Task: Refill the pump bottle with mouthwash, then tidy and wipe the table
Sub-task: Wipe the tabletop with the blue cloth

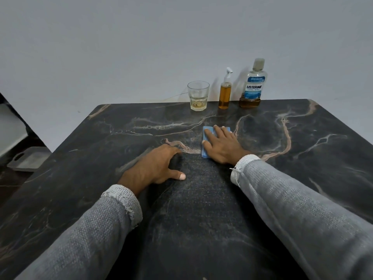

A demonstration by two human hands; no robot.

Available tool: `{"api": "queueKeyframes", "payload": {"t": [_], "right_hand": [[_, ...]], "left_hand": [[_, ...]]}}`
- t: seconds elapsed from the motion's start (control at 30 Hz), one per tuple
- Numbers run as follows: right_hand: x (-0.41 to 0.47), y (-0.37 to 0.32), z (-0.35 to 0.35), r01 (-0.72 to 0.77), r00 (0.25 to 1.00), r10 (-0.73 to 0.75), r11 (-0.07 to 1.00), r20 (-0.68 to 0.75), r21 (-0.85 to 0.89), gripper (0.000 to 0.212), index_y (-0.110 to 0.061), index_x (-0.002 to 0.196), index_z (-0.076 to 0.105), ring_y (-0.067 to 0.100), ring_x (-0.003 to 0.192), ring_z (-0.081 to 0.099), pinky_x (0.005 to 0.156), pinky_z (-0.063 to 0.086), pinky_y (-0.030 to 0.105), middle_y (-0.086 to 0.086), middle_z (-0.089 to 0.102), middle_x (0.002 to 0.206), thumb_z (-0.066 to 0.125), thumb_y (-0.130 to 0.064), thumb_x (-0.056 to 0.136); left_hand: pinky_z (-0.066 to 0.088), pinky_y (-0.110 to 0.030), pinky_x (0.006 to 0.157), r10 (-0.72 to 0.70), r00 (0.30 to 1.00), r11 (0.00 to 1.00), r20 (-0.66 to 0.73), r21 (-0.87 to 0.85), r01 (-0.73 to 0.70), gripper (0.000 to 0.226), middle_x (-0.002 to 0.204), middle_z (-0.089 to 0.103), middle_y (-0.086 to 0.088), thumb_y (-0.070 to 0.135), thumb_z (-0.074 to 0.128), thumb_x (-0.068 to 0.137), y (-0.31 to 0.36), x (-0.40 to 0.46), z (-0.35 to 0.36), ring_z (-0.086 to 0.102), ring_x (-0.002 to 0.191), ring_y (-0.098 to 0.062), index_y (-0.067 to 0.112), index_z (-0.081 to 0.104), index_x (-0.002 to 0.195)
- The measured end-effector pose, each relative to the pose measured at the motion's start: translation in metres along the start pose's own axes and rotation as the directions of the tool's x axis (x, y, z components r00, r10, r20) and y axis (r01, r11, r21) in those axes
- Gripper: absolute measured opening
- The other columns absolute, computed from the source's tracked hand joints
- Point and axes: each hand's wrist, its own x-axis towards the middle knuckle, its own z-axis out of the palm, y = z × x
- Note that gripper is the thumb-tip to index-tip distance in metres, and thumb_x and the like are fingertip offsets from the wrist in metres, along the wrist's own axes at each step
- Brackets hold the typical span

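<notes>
My right hand [223,146] lies flat, fingers spread, pressing a folded blue cloth [206,134] onto the dark marble table [302,142] near its middle. My left hand [156,168] rests on the table beside it, fingers spread, holding nothing. Along the far edge stand three items in a row. A slim pump bottle [225,93] is nearly full of amber liquid and has its white pump on. To its right the capped mouthwash bottle [253,83] holds only a little amber liquid at the bottom. To the left is a glass [198,96] with a shallow amber layer.
A plain grey wall [181,37] rises right behind the table's far edge. Off the table's left side, lower down, a grey tray with a handle cut-out [28,160] sits on the floor area next to a white object.
</notes>
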Motion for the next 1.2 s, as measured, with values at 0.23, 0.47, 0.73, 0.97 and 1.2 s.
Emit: {"api": "queueKeyframes", "payload": {"t": [0.23,0.47,0.73,0.97,1.2], "right_hand": [[-0.07,-0.017,0.013,0.206,0.977,-0.207,0.978,-0.05,-0.024,0.066,-0.022,0.155,0.012,0.026,0.15,0.004,0.121,0.005,0.042,0.01,0.006,0.163,0.015,-0.056,0.098],[-0.106,0.032,0.008,0.113,0.991,-0.116,0.993,-0.073,-0.048,0.067,-0.017,0.154,0.016,0.024,0.149,0.008,0.12,0.013,0.042,0.01,0.011,0.162,0.014,-0.052,0.098],[-0.007,0.059,-0.008,-0.161,0.984,0.161,0.987,-0.072,0.004,0.06,-0.015,0.153,0.016,0.036,0.148,0.007,0.119,0.009,0.05,0.017,0.009,0.161,0.026,-0.044,0.102],[0.055,-0.035,-0.003,-0.021,1.0,0.021,0.999,0.002,0.028,0.061,-0.02,0.153,0.013,0.034,0.148,0.003,0.118,0.003,0.049,0.014,0.004,0.162,0.02,-0.049,0.1],[0.02,-0.095,0.012,0.189,0.982,-0.189,0.982,-0.006,0.018,0.061,-0.017,0.154,0.013,0.029,0.149,0.002,0.12,0.003,0.044,0.012,0.005,0.162,0.021,-0.047,0.102]], "left_hand": [[0.031,-0.035,0.112,-0.031,0.999,0.998,0.034,0.056,0.029,0.076,0.146,0.041,-0.005,0.043,0.076,0.077,0.005,0.002,-0.004,0.037,0.134,-0.02,0.015,0.044,0.141],[0.029,-0.038,0.114,-0.02,0.999,0.998,0.048,0.059,0.018,0.08,0.152,0.033,-0.003,0.045,0.076,0.076,0.003,0.002,-0.005,0.033,0.139,-0.021,0.015,0.043,0.142],[0.027,-0.037,0.116,0.016,0.999,0.998,0.042,0.067,-0.019,0.081,0.155,0.029,0.0,0.046,0.076,0.075,0.0,0.006,-0.003,0.03,0.141,-0.02,0.017,0.042,0.142],[0.035,-0.036,0.109,0.0,0.998,0.997,0.06,0.072,-0.004,0.078,0.14,0.043,-0.002,0.047,0.077,0.074,-0.002,0.008,-0.007,0.042,0.129,-0.02,0.018,0.044,0.139],[0.042,-0.023,0.088,-0.061,0.998,0.998,-0.008,-0.02,0.061,0.029,0.109,0.059,0.004,0.033,0.075,0.081,-0.02,-0.007,-0.017,0.055,0.102,-0.01,0.022,0.064,0.106]]}}
